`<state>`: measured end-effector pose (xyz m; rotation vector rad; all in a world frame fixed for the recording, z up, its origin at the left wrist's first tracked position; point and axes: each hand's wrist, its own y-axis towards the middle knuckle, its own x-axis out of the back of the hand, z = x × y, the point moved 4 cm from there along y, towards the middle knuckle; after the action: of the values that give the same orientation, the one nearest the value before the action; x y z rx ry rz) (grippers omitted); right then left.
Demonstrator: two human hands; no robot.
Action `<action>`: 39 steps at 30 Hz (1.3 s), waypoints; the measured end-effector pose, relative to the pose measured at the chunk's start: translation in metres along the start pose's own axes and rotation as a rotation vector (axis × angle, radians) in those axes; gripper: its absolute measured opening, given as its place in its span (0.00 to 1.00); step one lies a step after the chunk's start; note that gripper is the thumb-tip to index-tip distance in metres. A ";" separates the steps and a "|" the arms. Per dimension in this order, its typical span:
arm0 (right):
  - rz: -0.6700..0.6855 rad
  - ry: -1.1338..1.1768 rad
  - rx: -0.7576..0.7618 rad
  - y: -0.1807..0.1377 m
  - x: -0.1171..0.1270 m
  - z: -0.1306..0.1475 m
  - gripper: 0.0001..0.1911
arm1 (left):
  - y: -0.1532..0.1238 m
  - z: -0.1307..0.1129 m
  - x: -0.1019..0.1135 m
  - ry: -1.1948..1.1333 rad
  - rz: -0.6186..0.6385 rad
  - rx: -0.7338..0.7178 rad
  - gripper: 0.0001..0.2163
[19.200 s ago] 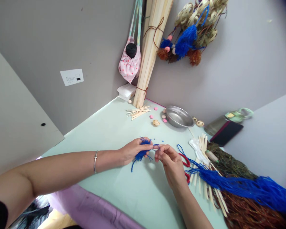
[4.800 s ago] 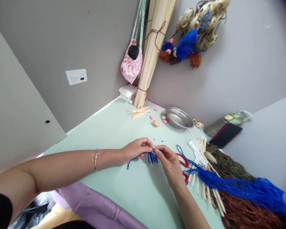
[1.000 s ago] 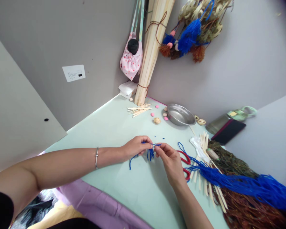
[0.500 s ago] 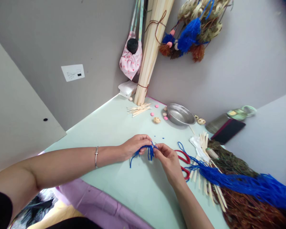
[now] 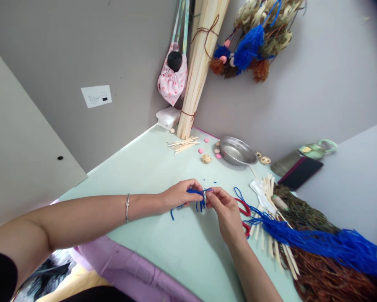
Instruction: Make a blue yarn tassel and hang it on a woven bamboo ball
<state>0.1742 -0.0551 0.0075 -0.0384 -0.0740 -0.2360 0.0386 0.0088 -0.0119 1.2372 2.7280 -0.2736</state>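
Over the pale green table, my left hand (image 5: pixel 182 195) pinches a small bunch of blue yarn (image 5: pixel 200 204), whose loose ends hang down below the fingers. My right hand (image 5: pixel 222 203) is closed at the fingertips on a strand of the same yarn, just right of the left hand. A thin pale piece shows between the two hands, too small to name. Red-handled scissors (image 5: pixel 245 228) lie beside my right wrist, partly hidden by it. Tiny blue yarn scraps (image 5: pixel 215 182) rest beyond the hands.
A steel bowl (image 5: pixel 238 152), pink beads (image 5: pixel 201 151) and thin sticks (image 5: pixel 183 144) sit toward the back. At right lie blue yarn (image 5: pixel 320 243), brown yarn (image 5: pixel 329 272), a phone (image 5: pixel 301 173) and a bottle (image 5: pixel 285 161). A tied bundle of wooden strips (image 5: pixel 201 71) leans in the corner.
My right hand has shifted slightly right and up, drawing a yarn strand across. The left hand's fingers have moved a little and the yarn bunch sits differently in them.
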 end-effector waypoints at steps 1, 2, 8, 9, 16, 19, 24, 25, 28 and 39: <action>0.010 0.010 0.002 0.000 0.000 0.000 0.09 | 0.000 0.001 -0.002 0.012 0.039 0.008 0.12; 0.020 0.011 0.010 -0.001 0.000 0.000 0.09 | -0.001 0.002 -0.003 0.021 0.079 0.013 0.12; 0.015 -0.100 0.088 -0.004 0.000 0.007 0.13 | -0.003 0.000 -0.005 -0.008 0.073 0.030 0.11; 0.017 -0.127 0.085 -0.004 -0.001 0.008 0.13 | -0.003 0.000 -0.004 -0.024 0.053 0.029 0.11; 0.076 -0.165 0.042 -0.002 -0.007 0.007 0.12 | -0.002 -0.003 0.002 -0.016 -0.058 -0.009 0.13; 0.040 -0.147 0.069 -0.002 -0.004 0.008 0.10 | -0.001 -0.005 0.003 -0.054 -0.106 -0.025 0.10; 0.044 -0.031 0.054 -0.002 -0.004 0.006 0.10 | -0.001 -0.007 0.001 -0.179 -0.056 -0.017 0.10; 0.043 -0.028 0.054 -0.002 -0.004 0.006 0.10 | -0.001 -0.007 0.000 -0.187 -0.053 -0.014 0.10; 0.027 -0.097 0.067 -0.003 -0.003 0.008 0.11 | -0.001 -0.005 0.001 -0.166 -0.059 -0.024 0.10; 0.072 -0.224 0.097 -0.003 -0.003 0.009 0.16 | -0.001 -0.003 -0.001 -0.068 -0.013 -0.062 0.13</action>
<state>0.1698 -0.0573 0.0161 0.0288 -0.3064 -0.1555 0.0380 0.0083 -0.0084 1.1728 2.6665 -0.2270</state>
